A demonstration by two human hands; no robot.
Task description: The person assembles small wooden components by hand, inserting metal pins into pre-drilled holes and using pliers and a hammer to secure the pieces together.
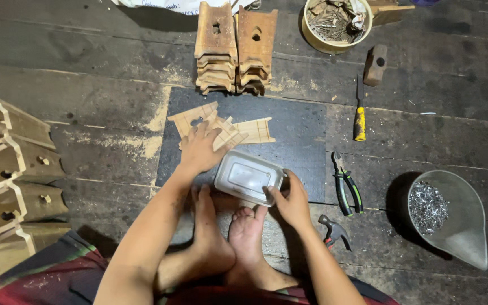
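while pressing the left hand (pixel 200 151), fingers spread, on the cut wood pieces (pixel 230 131) on the dark mat (pixel 297 141), gripping the clear plastic box (pixel 248 176) just near of them in the right hand (pixel 292 201), fingers curled round its right edge; likely gathering parts, calling for a steady lift.

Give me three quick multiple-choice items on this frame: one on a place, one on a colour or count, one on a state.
1. Where do the pliers lie?
A. right of the dark mat
B. on the stacked wooden pieces
C. inside the bowl

2. What colour is the chisel handle?
A. blue
B. yellow
C. white

3. What is the right hand doing?
A. swinging the hammer
B. hanging free
C. gripping the plastic container

Answers:
1 A, they rest on the floorboards beside the mat's right edge.
2 B, the handle is yellow with a dark tip.
3 C, its fingers clasp the container's edge while the left hand rests on flat wood pieces.
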